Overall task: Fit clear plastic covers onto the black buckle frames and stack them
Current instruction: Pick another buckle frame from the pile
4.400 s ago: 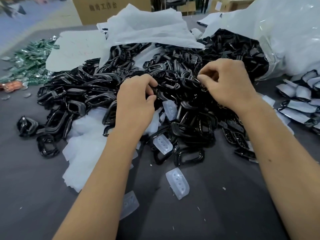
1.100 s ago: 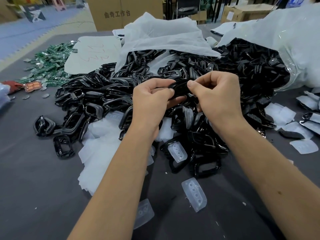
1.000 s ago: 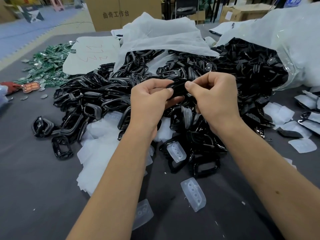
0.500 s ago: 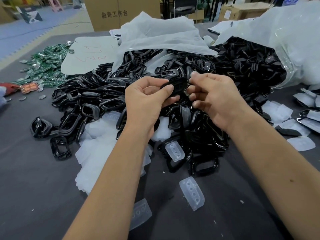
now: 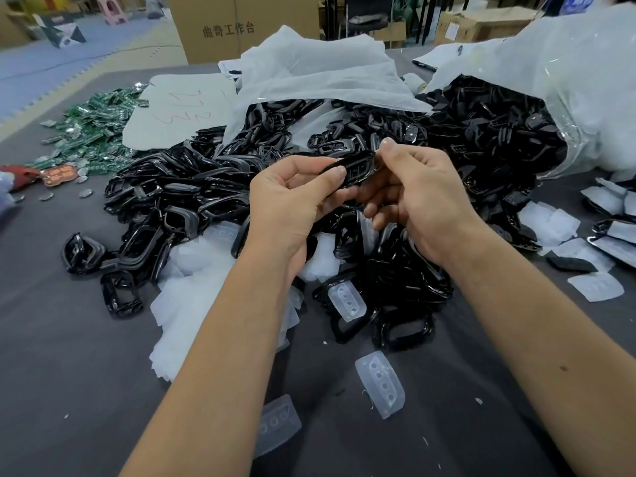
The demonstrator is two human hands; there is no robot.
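We find the left hand [image 5: 292, 197] holding a black buckle frame [image 5: 354, 168] in a closed grip, thumb on top and fingers curled beneath, raised above the heap. The right hand [image 5: 420, 194] has loosened since a second ago: where it pinched the frame's far end, its fingers are now spread and half straight, only the tips near the frame, so its grip holds nothing we can confirm. We judge that the pressing is over and the piece is being checked; whether a clear cover sits in this frame we cannot tell. Below lies the pile of frames [image 5: 192, 197] on the grey desk [image 5: 51, 339], with loose clear covers [image 5: 380, 387] near the forearms. Covered pieces [image 5: 616, 235] lie at the right edge, where stacking would follow.
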